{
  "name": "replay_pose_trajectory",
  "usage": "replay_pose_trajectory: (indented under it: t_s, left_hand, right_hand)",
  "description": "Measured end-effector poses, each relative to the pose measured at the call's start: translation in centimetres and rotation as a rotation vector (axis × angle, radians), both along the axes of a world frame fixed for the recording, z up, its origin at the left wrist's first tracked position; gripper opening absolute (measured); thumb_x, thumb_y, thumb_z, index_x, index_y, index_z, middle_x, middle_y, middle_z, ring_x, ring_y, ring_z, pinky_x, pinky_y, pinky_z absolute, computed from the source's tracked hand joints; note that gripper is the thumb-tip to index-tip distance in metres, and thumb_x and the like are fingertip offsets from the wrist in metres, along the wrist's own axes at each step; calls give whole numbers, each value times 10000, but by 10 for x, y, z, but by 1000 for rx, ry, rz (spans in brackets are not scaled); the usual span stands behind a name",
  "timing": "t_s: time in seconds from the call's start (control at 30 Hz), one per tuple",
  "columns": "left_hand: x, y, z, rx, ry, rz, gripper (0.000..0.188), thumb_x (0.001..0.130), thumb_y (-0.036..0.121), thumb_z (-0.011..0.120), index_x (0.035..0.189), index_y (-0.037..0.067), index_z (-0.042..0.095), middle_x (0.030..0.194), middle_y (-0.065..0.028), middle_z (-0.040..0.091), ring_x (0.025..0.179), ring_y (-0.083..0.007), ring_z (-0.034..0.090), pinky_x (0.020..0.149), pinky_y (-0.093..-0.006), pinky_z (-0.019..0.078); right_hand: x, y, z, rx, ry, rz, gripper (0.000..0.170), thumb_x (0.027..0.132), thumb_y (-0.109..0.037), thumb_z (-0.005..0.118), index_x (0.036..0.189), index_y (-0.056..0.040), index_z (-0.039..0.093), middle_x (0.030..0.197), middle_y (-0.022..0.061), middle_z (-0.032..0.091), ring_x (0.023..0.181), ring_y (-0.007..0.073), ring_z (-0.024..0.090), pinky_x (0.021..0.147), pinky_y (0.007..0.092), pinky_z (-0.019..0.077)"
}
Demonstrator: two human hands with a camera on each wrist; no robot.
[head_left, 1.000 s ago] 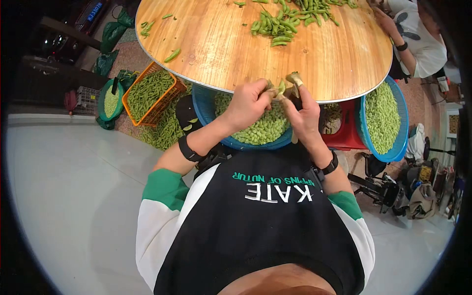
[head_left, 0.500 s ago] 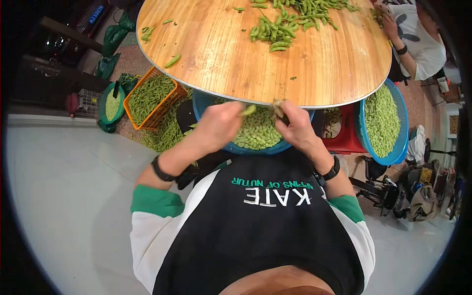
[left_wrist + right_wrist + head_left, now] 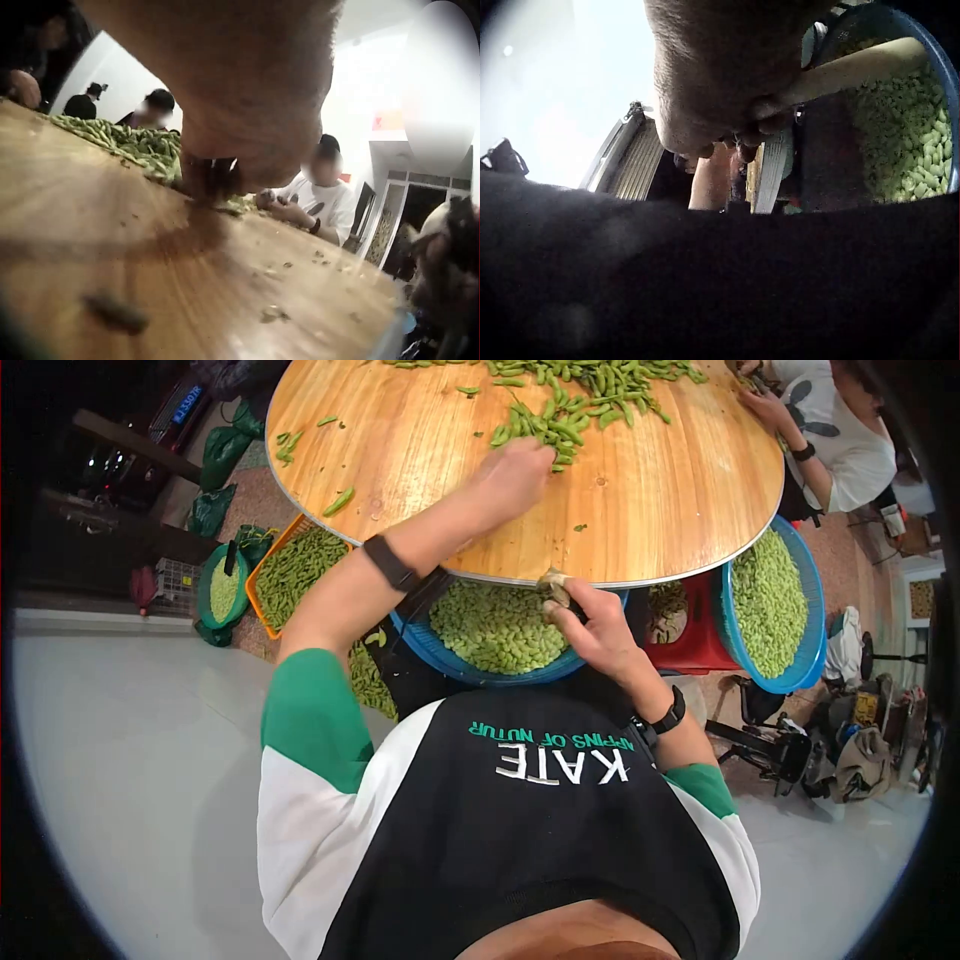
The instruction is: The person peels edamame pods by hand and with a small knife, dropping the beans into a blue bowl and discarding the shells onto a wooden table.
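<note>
Edamame pods at 12 o'clock, reached by the left hand

Pods are spread on the round wooden table, presumably so that they can be reached easily. At the pile's 7 o'clock edge, the left hand is lowered with fingers bent; whether a pod is pinched cannot be told, the fingertips being hidden. By the curled right hand, what seems a pale stick-like handle is gripped near the 3 o'clock side of the blue basket. The basket is set below the table's 6 o'clock edge, likely so that shelled beans are caught close by.

The tabletop leaves passage at near right; heaped pods obstruct beyond.
</note>
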State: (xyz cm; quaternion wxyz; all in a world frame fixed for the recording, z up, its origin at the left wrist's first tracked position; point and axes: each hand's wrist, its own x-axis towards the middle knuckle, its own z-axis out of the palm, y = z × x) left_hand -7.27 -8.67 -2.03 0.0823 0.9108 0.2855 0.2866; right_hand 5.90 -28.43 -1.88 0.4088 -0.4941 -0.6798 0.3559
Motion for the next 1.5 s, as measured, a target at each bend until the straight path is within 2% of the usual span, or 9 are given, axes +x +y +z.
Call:
replay_pose_trajectory:
  t_s: [0.33, 0.57, 0.7, 0.77, 0.8, 0.87, 0.9, 1.07, 1.5]
  left_hand:
    - [3, 11, 8, -144, 201, 151, 168, 813, 88, 529, 956, 3, 555, 956, -215, 568, 894, -403, 571, 806, -478, 454]
    - [-32, -23, 35, -210, -142, 178, 148, 861, 120, 527, 926, -12, 510, 826, -220, 624, 780, -420, 599, 703, -466, 482]
    - [-51, -23, 12, -96, 161, 203, 106, 899, 95, 536, 957, 6, 531, 770, -159, 632, 661, -318, 615, 577, -391, 462]
    - [-53, -37, 28, -628, -201, 97, 122, 922, 116, 551, 975, 7, 551, 769, -93, 636, 605, -162, 606, 493, -286, 445]
    - [-52, -49, 36, -630, -204, 101, 122, 922, 116, 551, 975, 7, 551, 769, -93, 636, 605, -162, 606, 493, -286, 445]
    - [-47, -70, 47, -1252, -476, -152, 112, 928, 102, 547, 983, 6, 567, 773, -37, 629, 572, -57, 561, 443, -193, 410]
    - [-44, -79, 44, -1313, -509, -164, 105, 924, 88, 547, 984, 5, 575, 772, -37, 626, 548, -39, 539, 426, -151, 388]
    - [-39, -99, 36, -1352, -567, -157, 100, 911, 101, 565, 941, 8, 590, 730, -16, 615, 550, -29, 517, 434, -169, 385]
    - [-43, -107, 16, -1529, -785, -270, 110, 930, 109, 558, 1000, 27, 579, 722, -11, 576, 519, -35, 448, 437, -174, 350]
  right_hand:
    - [18, -1, 6, -341, 575, -164, 301, 956, -139, 469, 1216, -4, 538, 778, 26, 609, 551, 34, 474, 488, 178, 386]
    - [17, 3, 5, -315, 792, -150, 370, 983, -148, 444, 1311, 21, 458, 795, 58, 585, 564, 59, 462, 450, 190, 382]
    - [11, 10, 3, -350, 861, -111, 373, 986, -165, 447, 1315, 10, 458, 799, 69, 581, 561, 73, 462, 445, 194, 380]
    - [7, 8, 5, -392, 907, -111, 371, 987, -174, 448, 1315, -1, 460, 810, 77, 578, 559, 82, 459, 440, 197, 376]
    - [6, 8, 6, -396, 904, -108, 371, 987, -174, 448, 1315, -1, 460, 810, 77, 578, 559, 82, 459, 440, 197, 376]
    - [4, 11, 9, -407, 993, -47, 374, 985, -182, 453, 1320, -14, 449, 820, 91, 573, 559, 88, 455, 434, 199, 372]
    - [3, 11, 10, -411, 993, -49, 374, 985, -182, 453, 1320, -14, 449, 820, 91, 573, 559, 88, 455, 434, 199, 372]
    - [1, 7, 17, -460, 1101, 64, 234, 979, -199, 461, 1132, -28, 504, 782, 69, 576, 564, 91, 464, 438, 201, 373]
    - [-5, 4, 7, -472, 1166, 23, 216, 972, -198, 492, 1110, -34, 518, 800, 82, 556, 535, 84, 447, 420, 197, 359]
